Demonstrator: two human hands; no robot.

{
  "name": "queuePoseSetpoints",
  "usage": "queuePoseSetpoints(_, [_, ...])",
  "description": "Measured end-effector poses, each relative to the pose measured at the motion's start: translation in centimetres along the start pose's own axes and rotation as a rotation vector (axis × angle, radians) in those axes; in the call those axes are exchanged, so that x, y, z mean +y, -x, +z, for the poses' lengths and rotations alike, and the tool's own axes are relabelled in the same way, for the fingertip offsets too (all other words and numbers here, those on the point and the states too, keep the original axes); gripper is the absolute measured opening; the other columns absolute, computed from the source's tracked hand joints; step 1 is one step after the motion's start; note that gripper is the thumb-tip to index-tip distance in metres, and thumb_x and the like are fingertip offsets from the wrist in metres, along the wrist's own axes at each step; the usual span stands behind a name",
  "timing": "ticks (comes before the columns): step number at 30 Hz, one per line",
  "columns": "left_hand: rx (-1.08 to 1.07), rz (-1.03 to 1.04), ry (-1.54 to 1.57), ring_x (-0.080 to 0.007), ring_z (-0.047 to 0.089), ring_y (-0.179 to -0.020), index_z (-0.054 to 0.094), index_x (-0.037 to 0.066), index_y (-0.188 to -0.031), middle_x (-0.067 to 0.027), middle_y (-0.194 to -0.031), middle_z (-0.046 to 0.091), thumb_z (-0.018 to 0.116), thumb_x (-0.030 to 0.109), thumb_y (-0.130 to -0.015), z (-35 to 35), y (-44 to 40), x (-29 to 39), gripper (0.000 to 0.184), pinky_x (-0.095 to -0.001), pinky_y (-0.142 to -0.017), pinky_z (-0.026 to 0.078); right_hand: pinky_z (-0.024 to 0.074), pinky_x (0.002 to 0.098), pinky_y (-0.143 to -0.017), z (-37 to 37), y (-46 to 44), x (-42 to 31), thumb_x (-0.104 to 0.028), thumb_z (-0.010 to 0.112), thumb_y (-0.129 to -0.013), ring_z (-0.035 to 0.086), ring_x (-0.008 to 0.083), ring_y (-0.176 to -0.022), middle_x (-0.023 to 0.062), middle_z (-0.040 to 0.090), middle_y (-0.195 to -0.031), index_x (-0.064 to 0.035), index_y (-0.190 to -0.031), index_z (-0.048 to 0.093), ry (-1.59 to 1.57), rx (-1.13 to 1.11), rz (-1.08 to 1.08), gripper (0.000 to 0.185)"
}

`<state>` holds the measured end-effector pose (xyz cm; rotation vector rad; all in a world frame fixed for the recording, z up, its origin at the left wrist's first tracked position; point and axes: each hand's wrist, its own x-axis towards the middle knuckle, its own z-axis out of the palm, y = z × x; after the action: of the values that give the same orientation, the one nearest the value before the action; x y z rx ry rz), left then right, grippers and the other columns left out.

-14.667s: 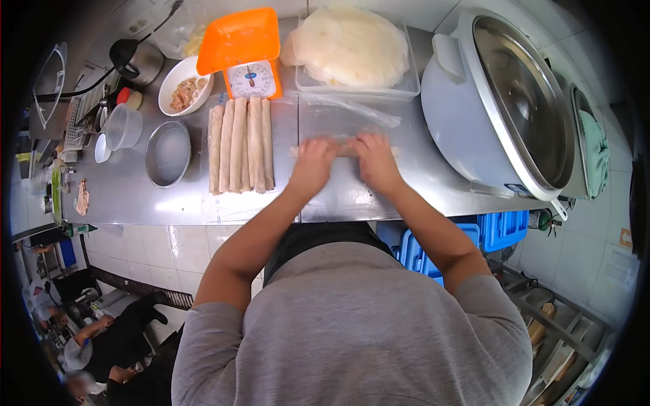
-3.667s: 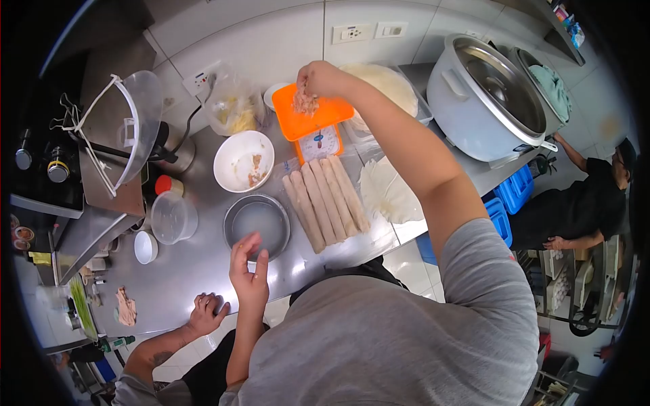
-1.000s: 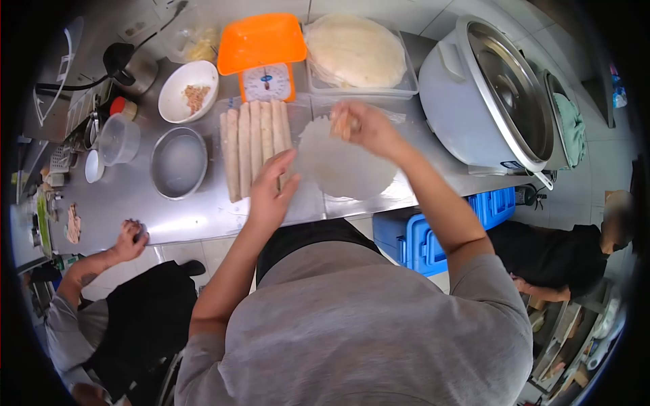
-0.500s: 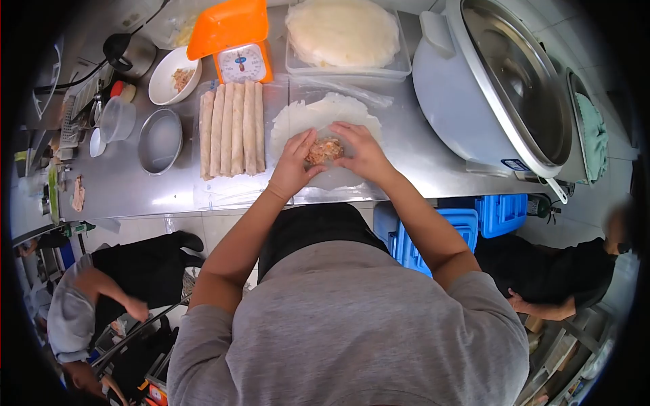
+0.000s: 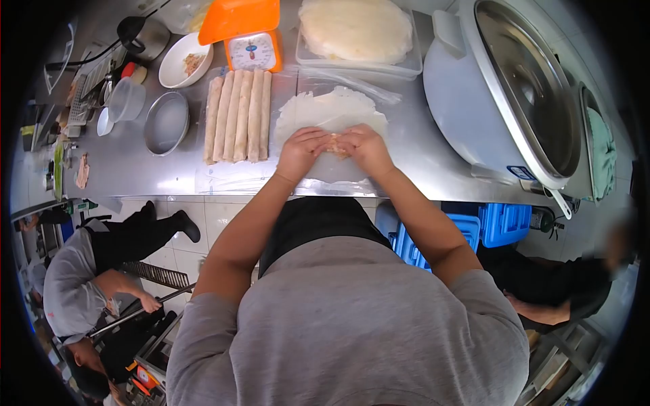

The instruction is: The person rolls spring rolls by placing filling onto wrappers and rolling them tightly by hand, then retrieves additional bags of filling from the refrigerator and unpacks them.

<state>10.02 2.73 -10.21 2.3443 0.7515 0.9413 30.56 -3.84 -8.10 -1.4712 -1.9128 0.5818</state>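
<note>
A pale, thin wrapper sheet point(image 5: 328, 105) lies on the table in front of me, with ragged edges. On its near half is a clump of minced filling point(image 5: 336, 150), partly hidden by my fingers. My left hand point(image 5: 301, 152) closes its bent fingers on the clump's left side. From the right, my right hand point(image 5: 369, 149) does the same, and the fingertips of both hands nearly meet over it. Just left of the sheet, several long pale rolls point(image 5: 237, 118) lie side by side on plastic film.
Behind the rolls stands an orange scale point(image 5: 254, 51), beside a white bowl point(image 5: 184, 62) holding some filling. A tub of stacked sheets point(image 5: 359, 30) is at the back. A large lidded container point(image 5: 460, 101) stands right; a round metal pan point(image 5: 166, 124) sits left. Co-workers point(image 5: 74, 284) are nearby.
My hands have drawn together from around the filling to press on it, fingers now bent over it. The view has shifted slightly. The co-worker at left has moved.
</note>
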Motion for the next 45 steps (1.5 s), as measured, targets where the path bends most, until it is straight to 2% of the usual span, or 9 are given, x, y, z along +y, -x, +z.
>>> queuePoseSetpoints(3, [-0.082,0.060,0.025,-0.0259,0.061,-0.101,0.068,0.003,-0.102,-0.0098,-0.108,0.066,0.075,0.010,-0.070,0.1,-0.2,-0.8,0.034,-0.0346,-0.090,0.048,0.0461,0.0377,-0.087,-1.7,-0.4,-1.0,-0.009,0.069,-0.074,0.056,0.0329,-0.100,0.0147,0.060,-0.107,-0.0054,-0.109,0.063,-0.081,0.050,0.050,0.035])
queuePoseSetpoints(6, [0.037,-0.118,0.073,-0.0269,0.060,-0.099,0.067,0.003,-0.103,-0.0093,-0.108,0.065,0.076,0.010,-0.069,-1.0,-1.1,2.3,0.036,-0.0341,-0.090,0.048,0.0459,0.0375,-0.087,-1.3,-0.6,-2.5,-0.007,0.068,-0.075,0.056,0.0332,-0.100,0.0150,0.060,-0.107,-0.0061,-0.114,0.061,-0.153,0.068,0.021,0.040])
queuePoseSetpoints(13, [-0.085,0.029,-0.011,-0.0265,0.060,-0.093,0.067,0.006,-0.103,-0.0078,-0.103,0.065,0.076,0.013,-0.067,0.6,-1.1,0.9,0.037,-0.0364,-0.087,0.047,0.0476,0.0370,-0.085,-1.4,0.5,-1.6,-0.007,0.071,-0.072,0.057,0.0326,-0.099,0.0142,0.061,-0.106,-0.0092,-0.118,0.059,-0.087,-0.090,0.171,0.048])
queuePoseSetpoints(16, [-0.027,0.020,-0.005,-0.0235,0.060,-0.088,0.070,0.009,-0.095,-0.0034,-0.098,0.067,0.073,0.016,-0.068,0.4,-1.4,1.9,0.028,-0.0359,-0.085,0.047,0.0484,0.0374,-0.081,-2.2,1.4,-1.9,-0.005,0.070,-0.073,0.057,0.0333,-0.095,0.0135,0.063,-0.101,-0.0108,-0.118,0.059,-0.239,0.082,0.132,0.047])
queuePoseSetpoints(19, [-0.004,0.128,-0.081,-0.0220,0.060,-0.090,0.071,0.011,-0.095,-0.0017,-0.097,0.068,0.073,0.020,-0.069,2.2,-1.5,1.7,0.027,-0.0349,-0.086,0.046,0.0486,0.0359,-0.082,-0.8,2.3,1.1,-0.006,0.071,-0.072,0.057,0.0313,-0.098,0.0127,0.062,-0.105,-0.0098,-0.115,0.061,0.014,0.083,-0.039,0.044])
queuePoseSetpoints(28, [-0.095,0.068,-0.171,-0.0231,0.058,-0.093,0.068,0.011,-0.098,-0.0034,-0.100,0.066,0.072,0.014,-0.071,2.5,-2.7,4.2,0.028,-0.0375,-0.088,0.044,0.0482,0.0353,-0.081,-2.3,2.2,0.4,-0.003,0.071,-0.071,0.059,0.0310,-0.092,0.0130,0.059,-0.104,-0.0016,-0.102,0.065,0.027,0.016,0.087,0.032])
queuePoseSetpoints(34, [-0.131,0.039,0.012,-0.0263,0.059,-0.097,0.067,0.009,-0.102,-0.0056,-0.103,0.066,0.072,0.017,-0.072,1.7,-2.8,3.3,0.032,-0.0379,-0.090,0.045,0.0470,0.0362,-0.083,-5.1,1.4,-2.5,-0.002,0.069,-0.071,0.056,0.0294,-0.096,0.0120,0.060,-0.099,-0.0022,-0.098,0.066,-0.184,-0.053,0.391,0.027])
queuePoseSetpoints(37, [-0.098,0.071,0.002,-0.0270,0.059,-0.100,0.066,0.007,-0.105,-0.0066,-0.105,0.066,0.073,0.018,-0.073,-0.1,-1.5,2.0,0.035,-0.0374,-0.089,0.046,0.0458,0.0363,-0.083,-3.6,0.9,-1.5,-0.007,0.072,-0.070,0.057,0.0284,-0.095,0.0100,0.061,-0.099,-0.0041,-0.096,0.068,0.126,0.103,-0.039,0.027])
queuePoseSetpoints(45, [0.073,-0.169,-0.023,-0.0333,0.056,-0.098,0.065,0.005,-0.102,-0.0130,-0.099,0.063,0.075,0.012,-0.067,-2.3,0.9,1.2,0.037,-0.0399,-0.089,0.045,0.0429,0.0402,-0.082,2.2,-2.7,-3.0,-0.020,0.071,-0.071,0.055,0.0303,-0.090,0.0098,0.061,-0.091,-0.0059,-0.091,0.068,0.137,0.061,-0.074,0.025])
